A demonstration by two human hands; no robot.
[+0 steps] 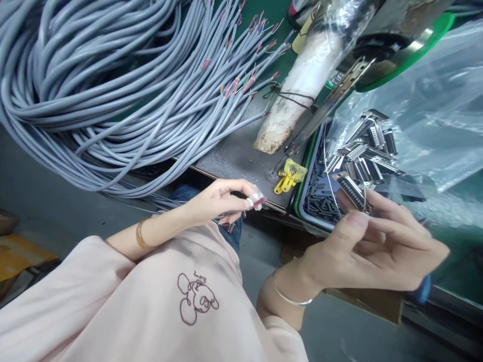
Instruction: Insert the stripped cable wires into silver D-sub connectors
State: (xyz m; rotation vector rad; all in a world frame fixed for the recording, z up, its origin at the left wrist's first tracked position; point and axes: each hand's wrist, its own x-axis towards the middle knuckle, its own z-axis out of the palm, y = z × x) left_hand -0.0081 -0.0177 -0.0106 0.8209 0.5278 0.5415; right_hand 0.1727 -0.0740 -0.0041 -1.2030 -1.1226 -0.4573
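My left hand is closed in a pinch at the table's front edge. From its fingertips, which have something white around them, stick short red wire ends of a cable; most of that cable is hidden by the hand. Over the tray, my right hand has its thumb and fingers around a metal D-sub connector. A thin strand of silvery wire, like solder, runs down to the same fingers. Behind them more D-sub connectors lie piled in a blue-grey tray.
A large bundle of grey cables with stripped, coloured ends covers the left. A white-wrapped tube and a metal bar slant over the table. Yellow-handled cutters lie by the tray. Small dark pieces fill the tray's near part.
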